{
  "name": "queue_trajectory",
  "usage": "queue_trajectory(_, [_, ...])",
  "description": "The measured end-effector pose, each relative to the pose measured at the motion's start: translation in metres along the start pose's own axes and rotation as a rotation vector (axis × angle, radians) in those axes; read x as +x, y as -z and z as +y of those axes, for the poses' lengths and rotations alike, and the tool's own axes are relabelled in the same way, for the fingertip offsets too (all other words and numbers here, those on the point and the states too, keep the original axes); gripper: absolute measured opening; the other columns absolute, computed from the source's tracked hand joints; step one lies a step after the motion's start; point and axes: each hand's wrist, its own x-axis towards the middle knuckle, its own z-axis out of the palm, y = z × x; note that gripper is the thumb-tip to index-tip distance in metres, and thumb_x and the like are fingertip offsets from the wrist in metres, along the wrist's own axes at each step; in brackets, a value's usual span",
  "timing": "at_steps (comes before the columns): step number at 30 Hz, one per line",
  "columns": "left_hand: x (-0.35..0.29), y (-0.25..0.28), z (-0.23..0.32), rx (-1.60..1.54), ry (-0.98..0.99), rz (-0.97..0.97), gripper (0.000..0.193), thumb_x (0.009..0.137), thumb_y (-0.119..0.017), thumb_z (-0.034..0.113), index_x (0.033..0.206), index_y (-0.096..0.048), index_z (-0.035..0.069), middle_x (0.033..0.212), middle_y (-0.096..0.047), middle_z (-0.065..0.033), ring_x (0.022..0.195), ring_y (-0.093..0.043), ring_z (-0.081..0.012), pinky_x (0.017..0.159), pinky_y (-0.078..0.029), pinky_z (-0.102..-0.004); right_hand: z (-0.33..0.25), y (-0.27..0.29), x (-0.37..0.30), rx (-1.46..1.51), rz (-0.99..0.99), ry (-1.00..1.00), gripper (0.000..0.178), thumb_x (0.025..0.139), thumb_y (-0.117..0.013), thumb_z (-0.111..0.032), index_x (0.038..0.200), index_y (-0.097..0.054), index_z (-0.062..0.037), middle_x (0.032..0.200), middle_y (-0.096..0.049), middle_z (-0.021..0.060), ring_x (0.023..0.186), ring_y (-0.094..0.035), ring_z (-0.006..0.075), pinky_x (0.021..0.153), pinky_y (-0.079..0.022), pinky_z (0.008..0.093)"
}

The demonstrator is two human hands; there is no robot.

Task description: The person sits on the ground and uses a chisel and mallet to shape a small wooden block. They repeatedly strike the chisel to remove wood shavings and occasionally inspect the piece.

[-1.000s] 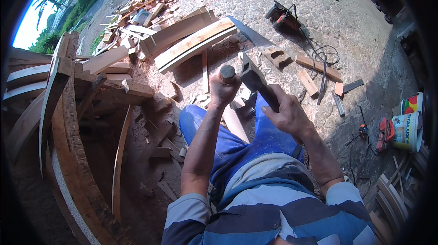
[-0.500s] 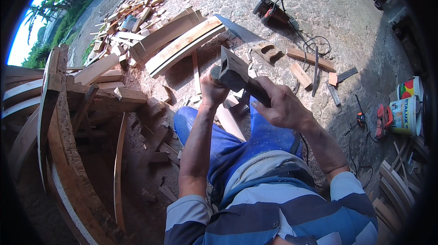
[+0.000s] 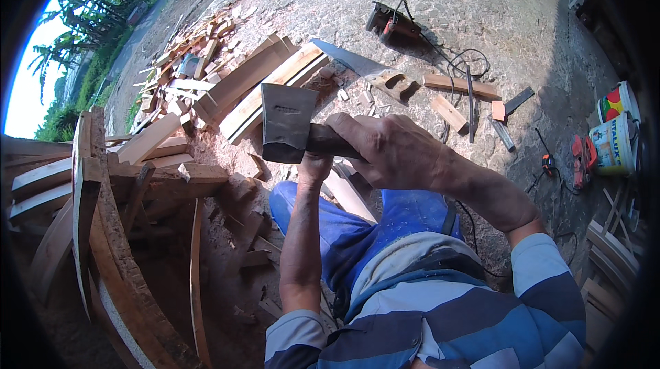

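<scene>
My right hand (image 3: 392, 146) is wrapped round the short handle of a hatchet (image 3: 290, 118), close behind the head. The broad, dark metal head faces up and left, with one flat side toward me. Below and behind it my left hand (image 3: 315, 167) is raised, its fingers mostly covered by the hatchet. Those fingers look closed, but what they hold, if anything, is hidden. Both hands are above my knees in blue trousers (image 3: 412, 214).
Curved timber frames (image 3: 124, 252) stand at my left. Beyond lie heaped offcuts (image 3: 206, 53), stacked planks (image 3: 275, 94) and a handsaw (image 3: 354, 60). A corded power tool (image 3: 393, 24) rests on the rough ground (image 3: 495, 12). Paint buckets (image 3: 614, 142) and a red tool (image 3: 583, 161) are at right.
The hatchet has moved left and turned, so its broad side shows now. My right hand went left with it; the left hand dropped lower and is now largely covered.
</scene>
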Motion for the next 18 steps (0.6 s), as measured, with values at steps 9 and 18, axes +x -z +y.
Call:
queue_trajectory(9, [-0.001,-0.004,-0.005,0.238,-0.123,0.035,0.016,0.084,-0.076,0.017,0.094,-0.069,0.006,0.092,-0.069,-0.0111,0.086,-0.067,-0.0309,0.08,-0.052,-0.0429,0.025,-0.034,0.0,-0.235,-0.289,-0.154,0.038,0.086,-0.071,-0.009,0.116,-0.048,-0.0029,0.081,-0.07,0.02,0.078,-0.075,0.0384,0.067,-0.061,0.0475])
queue_trajectory(18, [0.004,-0.004,0.02,0.137,0.111,0.107,0.014,0.081,-0.076,0.003,0.093,-0.069,0.006,0.087,-0.07,-0.008,0.083,-0.069,-0.0206,0.077,-0.055,-0.0366,-0.014,0.017,0.019,0.143,0.262,0.092,0.039,0.087,-0.069,-0.008,0.119,-0.047,-0.0032,0.083,-0.068,0.021,0.076,-0.073,0.0409,0.064,-0.058,0.0496])
